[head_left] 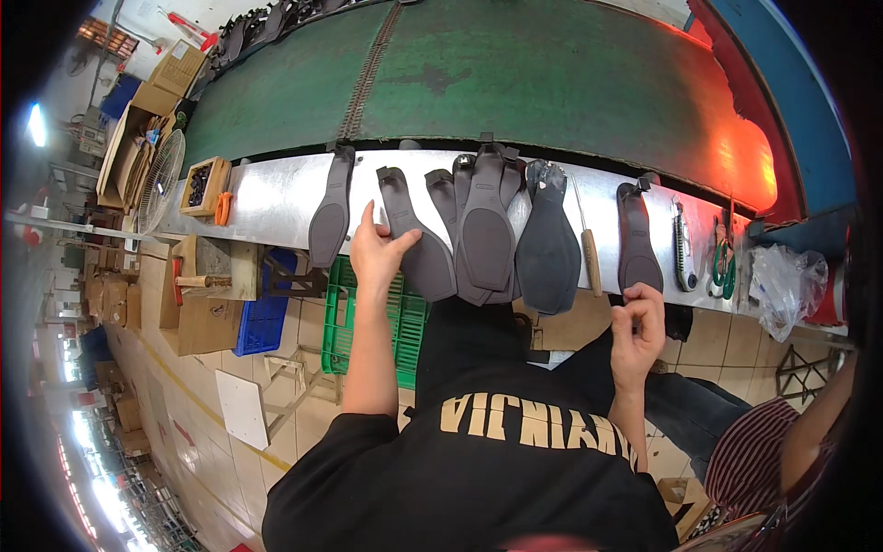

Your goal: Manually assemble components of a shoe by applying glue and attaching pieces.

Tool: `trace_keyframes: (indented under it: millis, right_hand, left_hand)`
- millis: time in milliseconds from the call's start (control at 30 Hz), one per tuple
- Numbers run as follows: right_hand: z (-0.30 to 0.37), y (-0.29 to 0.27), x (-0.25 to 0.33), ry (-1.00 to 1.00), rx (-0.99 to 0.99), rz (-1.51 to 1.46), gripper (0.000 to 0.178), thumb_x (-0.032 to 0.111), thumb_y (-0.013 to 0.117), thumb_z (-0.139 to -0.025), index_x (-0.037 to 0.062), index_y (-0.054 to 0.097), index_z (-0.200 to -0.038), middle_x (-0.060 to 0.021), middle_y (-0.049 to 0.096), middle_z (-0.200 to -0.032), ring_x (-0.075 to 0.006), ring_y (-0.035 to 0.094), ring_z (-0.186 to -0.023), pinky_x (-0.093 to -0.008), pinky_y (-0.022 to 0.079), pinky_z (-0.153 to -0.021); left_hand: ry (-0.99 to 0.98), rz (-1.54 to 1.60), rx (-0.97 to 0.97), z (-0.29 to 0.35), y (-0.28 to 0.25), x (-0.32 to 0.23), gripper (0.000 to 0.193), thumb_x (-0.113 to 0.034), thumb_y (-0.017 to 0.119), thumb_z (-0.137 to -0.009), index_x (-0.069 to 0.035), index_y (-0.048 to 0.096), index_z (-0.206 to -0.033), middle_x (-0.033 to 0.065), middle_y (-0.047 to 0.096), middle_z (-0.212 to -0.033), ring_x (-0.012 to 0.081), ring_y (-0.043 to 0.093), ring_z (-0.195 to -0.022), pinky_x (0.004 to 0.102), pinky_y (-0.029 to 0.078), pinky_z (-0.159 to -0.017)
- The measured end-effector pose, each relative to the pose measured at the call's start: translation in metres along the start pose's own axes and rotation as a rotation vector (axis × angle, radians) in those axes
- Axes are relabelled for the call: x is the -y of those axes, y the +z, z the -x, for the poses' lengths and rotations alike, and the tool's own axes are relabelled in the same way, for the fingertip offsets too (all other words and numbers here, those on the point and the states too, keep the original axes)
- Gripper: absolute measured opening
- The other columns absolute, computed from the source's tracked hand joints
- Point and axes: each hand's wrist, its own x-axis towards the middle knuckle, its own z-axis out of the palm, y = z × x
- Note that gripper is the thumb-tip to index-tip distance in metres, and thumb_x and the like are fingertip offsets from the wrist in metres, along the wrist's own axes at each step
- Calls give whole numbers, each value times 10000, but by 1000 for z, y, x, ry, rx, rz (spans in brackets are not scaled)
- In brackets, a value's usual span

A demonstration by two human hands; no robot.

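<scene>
My left hand [375,258] is at a dark grey shoe sole [425,258] with a strap end at its top; the thumb lies on its face and the index finger stretches up beside it. My right hand [639,336] is curled, fingertips close to the thumb, at the toe end of another strapped sole [636,241]. Whatever those fingers hold is hidden. Between the hands several soles [486,248] overlap in a pile, next to a darker sole-shaped piece [549,248]. One more sole [329,221] lies left of my left hand.
Along the metal bench [276,198] lie a wooden-handled awl [590,258], a cutter [682,248], green-handled scissors [724,262], orange pliers [223,209] and a wooden box [204,187]. Behind runs a green conveyor belt [276,101], glowing red at right. A co-worker's striped sleeve [759,455] is at lower right.
</scene>
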Motion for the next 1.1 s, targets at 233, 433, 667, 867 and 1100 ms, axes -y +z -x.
trace_keyframes:
  millis: [233,433,667,867,1100]
  right_hand:
    - [8,15,11,158,155,-200,97,-63,713,-819,-51,656,-896,-86,658,-916,-121,604,-779,-240,473,-697]
    - [7,30,21,395,428,-495,309,-7,586,-944,-30,628,-1248,-129,679,-1140,-172,644,-1007,-273,515,-887]
    - [6,54,11,636,563,-974,518,-2,626,-928,-2,452,-1416,-116,625,-1243,-138,600,-1123,-282,483,-984]
    - [13,15,9,848,521,-1218,375,8,654,-918,-29,538,-1272,-92,680,-1133,-150,668,-1032,-293,535,-940]
    - [23,-6,19,795,373,-1228,402,2,652,-912,-28,515,-1289,-105,670,-1156,-156,659,-1057,-297,529,-947]
  left_hand:
    - [-149,738,82,3,-14,-4,896,88,800,-660,86,396,-1459,-20,496,-846,66,541,-718,221,508,-630]
    - [184,748,182,54,-28,-74,873,52,748,-718,-9,380,-1507,-40,529,-790,46,502,-699,198,446,-635]
    - [297,903,599,101,22,-127,943,11,710,-766,-92,240,-1577,-15,495,-858,48,485,-734,183,428,-624]
    - [682,618,503,66,58,-149,888,-255,810,-740,-30,399,-1494,132,524,-1334,244,508,-1240,367,468,-959]
    - [335,707,1023,75,86,-148,879,-350,769,-804,122,383,-1438,158,501,-1402,235,500,-1266,351,388,-1058]
